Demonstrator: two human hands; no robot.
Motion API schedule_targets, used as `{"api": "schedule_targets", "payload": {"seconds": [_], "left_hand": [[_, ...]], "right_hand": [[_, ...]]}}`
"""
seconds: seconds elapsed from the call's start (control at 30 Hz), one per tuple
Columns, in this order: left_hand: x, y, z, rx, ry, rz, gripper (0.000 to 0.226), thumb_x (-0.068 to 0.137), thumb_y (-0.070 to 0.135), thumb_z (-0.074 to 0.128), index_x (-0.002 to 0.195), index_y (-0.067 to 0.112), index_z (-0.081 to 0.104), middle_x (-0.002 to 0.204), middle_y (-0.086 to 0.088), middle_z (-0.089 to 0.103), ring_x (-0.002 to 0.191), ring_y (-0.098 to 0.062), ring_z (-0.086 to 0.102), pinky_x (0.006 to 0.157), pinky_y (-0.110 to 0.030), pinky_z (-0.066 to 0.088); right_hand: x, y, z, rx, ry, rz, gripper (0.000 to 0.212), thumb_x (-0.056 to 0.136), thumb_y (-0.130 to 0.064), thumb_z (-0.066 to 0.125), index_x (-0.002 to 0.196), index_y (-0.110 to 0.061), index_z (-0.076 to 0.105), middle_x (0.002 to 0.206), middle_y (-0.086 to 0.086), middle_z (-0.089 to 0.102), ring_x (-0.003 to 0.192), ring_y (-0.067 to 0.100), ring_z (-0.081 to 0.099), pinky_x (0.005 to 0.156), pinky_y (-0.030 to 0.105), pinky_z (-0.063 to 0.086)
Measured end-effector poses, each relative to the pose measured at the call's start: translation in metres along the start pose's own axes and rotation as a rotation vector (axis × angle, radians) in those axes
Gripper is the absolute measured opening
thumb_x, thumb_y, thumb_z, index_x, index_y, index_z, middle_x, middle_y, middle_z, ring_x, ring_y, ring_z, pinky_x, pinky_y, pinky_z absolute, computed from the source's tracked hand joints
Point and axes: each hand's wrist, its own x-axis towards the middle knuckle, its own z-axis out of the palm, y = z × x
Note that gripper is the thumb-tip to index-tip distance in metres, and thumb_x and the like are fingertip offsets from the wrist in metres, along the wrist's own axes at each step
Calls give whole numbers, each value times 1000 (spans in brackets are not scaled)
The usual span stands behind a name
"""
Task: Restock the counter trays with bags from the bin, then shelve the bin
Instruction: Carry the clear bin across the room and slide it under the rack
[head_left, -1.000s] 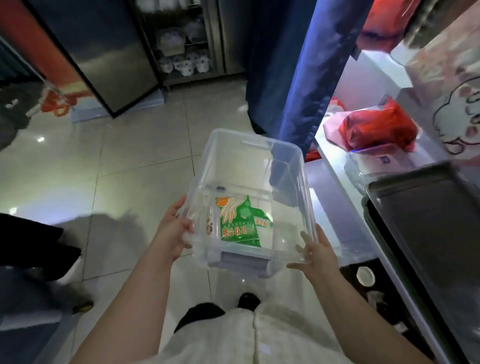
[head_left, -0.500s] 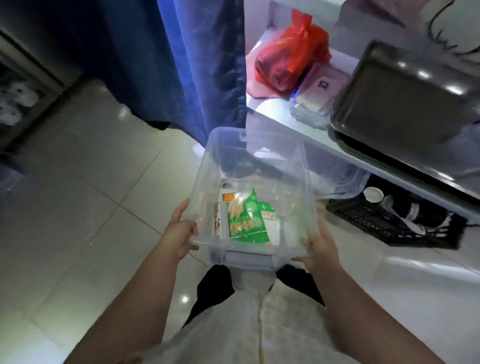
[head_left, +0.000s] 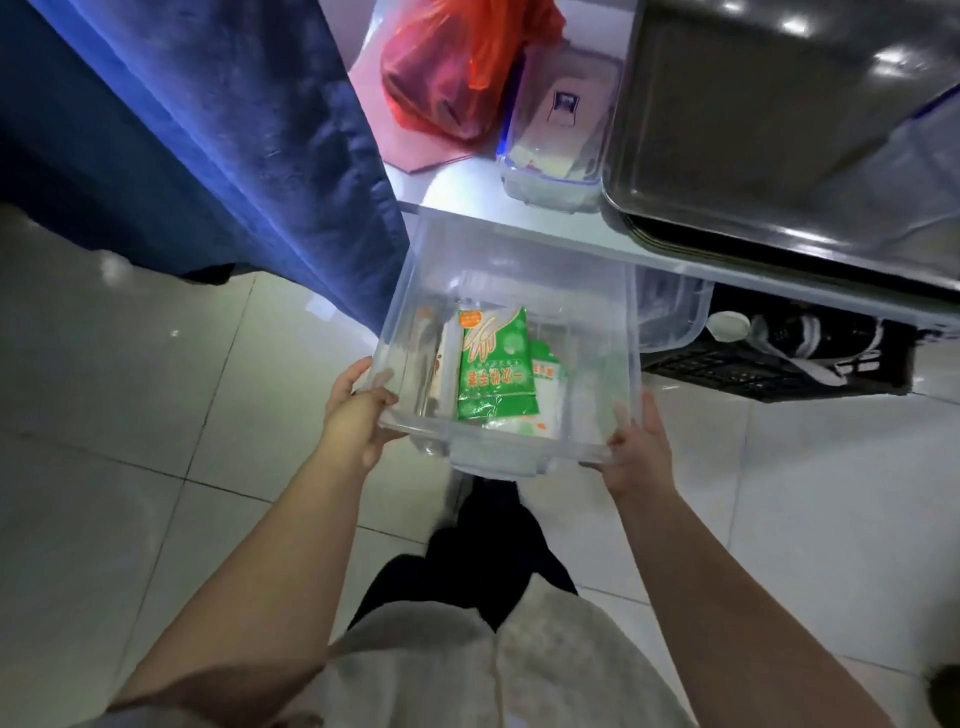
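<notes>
I hold a clear plastic bin (head_left: 519, 260) in front of me, low over the tiled floor. My left hand (head_left: 358, 410) grips its near left corner and my right hand (head_left: 636, 447) grips its near right corner. A green bag (head_left: 496, 371) with a white glove drawing lies inside, with a few other packets beside and beneath it. The bin's far end sits right at the counter edge (head_left: 561, 236), at the opening below it. A stack of dark metal trays (head_left: 769, 119) rests on the counter at the upper right.
A red plastic bag (head_left: 457, 67) and a clear lidded box (head_left: 561, 130) sit on the counter. Under the counter are another clear bin (head_left: 672, 317) and a black crate (head_left: 779, 364). A blue curtain (head_left: 218, 135) hangs at the left.
The view has swung from the open floor toward the counter. The bin, still in both hands, has moved up to the counter edge and lower, toward the space beneath.
</notes>
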Motion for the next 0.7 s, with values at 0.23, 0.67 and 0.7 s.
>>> {"api": "schedule_targets", "payload": {"seconds": [0.23,0.67,0.7], "left_hand": [[76,12,30,-95,-37,-93,25,90,19,52,105,28,70,89,8,66,79,-14,63,61,-38,56],[217,-7,63,-14,-348,46,37,102,16,32,130,26,53,124,-2,64,113,-28,59,91,-51,52],[221,-5,67,22,-346,60,37,103,18,31,133,27,51,129,-2,62,118,-29,58,93,-53,50]], "right_hand": [[85,14,47,83,134,-89,85,70,22,31,133,-30,52,140,-1,52,87,19,53,78,36,42],[218,48,76,83,306,-203,79,71,20,42,132,-29,54,140,-7,51,82,-1,61,66,11,46],[225,46,78,90,299,-208,79,71,20,43,130,-30,55,137,-7,54,87,4,60,68,13,47]]}}
